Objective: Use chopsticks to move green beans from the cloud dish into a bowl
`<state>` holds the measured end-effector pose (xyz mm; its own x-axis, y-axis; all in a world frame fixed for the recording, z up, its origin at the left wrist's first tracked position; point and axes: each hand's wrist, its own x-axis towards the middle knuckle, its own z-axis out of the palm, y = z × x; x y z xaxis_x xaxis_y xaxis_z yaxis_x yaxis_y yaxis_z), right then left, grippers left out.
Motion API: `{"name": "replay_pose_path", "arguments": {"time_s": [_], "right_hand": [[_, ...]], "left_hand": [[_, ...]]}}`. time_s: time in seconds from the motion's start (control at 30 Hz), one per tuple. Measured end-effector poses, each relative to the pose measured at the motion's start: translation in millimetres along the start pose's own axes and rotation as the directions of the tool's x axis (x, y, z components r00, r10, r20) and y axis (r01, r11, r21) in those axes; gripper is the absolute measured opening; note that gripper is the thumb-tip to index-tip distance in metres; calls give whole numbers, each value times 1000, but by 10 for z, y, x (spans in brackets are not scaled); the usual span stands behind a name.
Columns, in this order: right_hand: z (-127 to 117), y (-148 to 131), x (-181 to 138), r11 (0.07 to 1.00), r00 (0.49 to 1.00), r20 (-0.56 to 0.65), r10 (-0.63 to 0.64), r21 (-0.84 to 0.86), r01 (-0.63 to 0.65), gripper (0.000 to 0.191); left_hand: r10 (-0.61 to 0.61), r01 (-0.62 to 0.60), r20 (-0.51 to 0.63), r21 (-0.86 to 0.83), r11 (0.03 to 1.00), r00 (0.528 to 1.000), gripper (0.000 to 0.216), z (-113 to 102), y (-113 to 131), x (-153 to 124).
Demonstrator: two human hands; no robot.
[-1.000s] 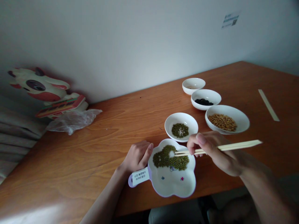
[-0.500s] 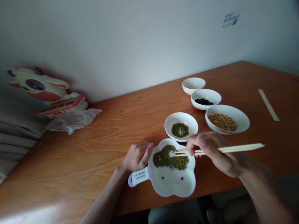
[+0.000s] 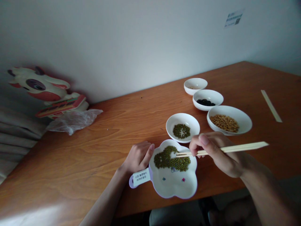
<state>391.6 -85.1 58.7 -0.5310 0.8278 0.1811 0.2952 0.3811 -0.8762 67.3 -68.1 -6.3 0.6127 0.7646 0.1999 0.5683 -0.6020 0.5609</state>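
My right hand [image 3: 221, 150] is closed round a pair of wooden chopsticks [image 3: 244, 147], held nearly level. Their tips lie over a small bare patch among the mung beans [image 3: 164, 158]; no bean shows clearly between them. These beans cover the far half of a white flower-shaped dish [image 3: 174, 190] with a lilac rim and a labelled handle [image 3: 141, 178]. My left hand [image 3: 138, 157] rests at the dish's left edge, fingers curled and thumb against the rim. Just beyond the dish, a white bowl [image 3: 172, 121] contains more mung beans.
To the right stand bowls of yellow soybeans [image 3: 244, 124], black beans [image 3: 217, 97] and a few pale pieces [image 3: 203, 83]. Another pair of chopsticks [image 3: 271, 106] lies far right. A cow toy [image 3: 49, 89] and a clear plastic bag [image 3: 74, 121] are by the wall at left.
My right hand has shifted very slightly right, and the chopsticks' back end has risen a little. Their tips stay over the same patch. My left hand has not moved.
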Motion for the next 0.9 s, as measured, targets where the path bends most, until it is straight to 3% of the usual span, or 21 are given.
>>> {"name": "replay_pose_path", "arguments": {"time_s": [0.1, 0.2, 0.33, 0.43, 0.53, 0.7, 0.8, 0.9], "right_hand": [[-28, -3, -22, 999, 998, -46, -30, 33, 31, 66], [-77, -32, -68, 991, 981, -181, -75, 94, 93, 72], [-144, -43, -103, 994, 887, -458, -61, 57, 97, 78], [-175, -17, -97, 999, 838, -546, -23, -31, 7, 74], [-185, -8, -96, 999, 876, -481, -39, -6, 41, 75], [-132, -55, -89, 997, 986, -152, -66, 20, 70, 71], [-67, -79, -50, 1000, 1000, -25, -12, -18, 12, 67], [-15, -82, -10, 999, 999, 18, 33, -32, -33, 67]], "left_hand": [[4, -3, -8, 9, 1000, 1000, 44, 1, -2, -2], [0, 0, -7, 17, 1000, 1000, 44, 3, -5, -9], [-9, 9, 0, 12, 1000, 1000, 45, 5, -6, -8], [0, 0, -7, 10, 1000, 1000, 45, 9, -9, -1], [12, -12, -12, 9, 1000, 1000, 45, 14, -18, -2], [-15, 15, 14, 6, 1000, 1000, 44, 22, -38, -22], [-22, 22, 13, 16, 1000, 1000, 44, 21, -43, -28], [-16, 16, 9, 15, 1000, 1000, 45, 19, -45, -27]]}}
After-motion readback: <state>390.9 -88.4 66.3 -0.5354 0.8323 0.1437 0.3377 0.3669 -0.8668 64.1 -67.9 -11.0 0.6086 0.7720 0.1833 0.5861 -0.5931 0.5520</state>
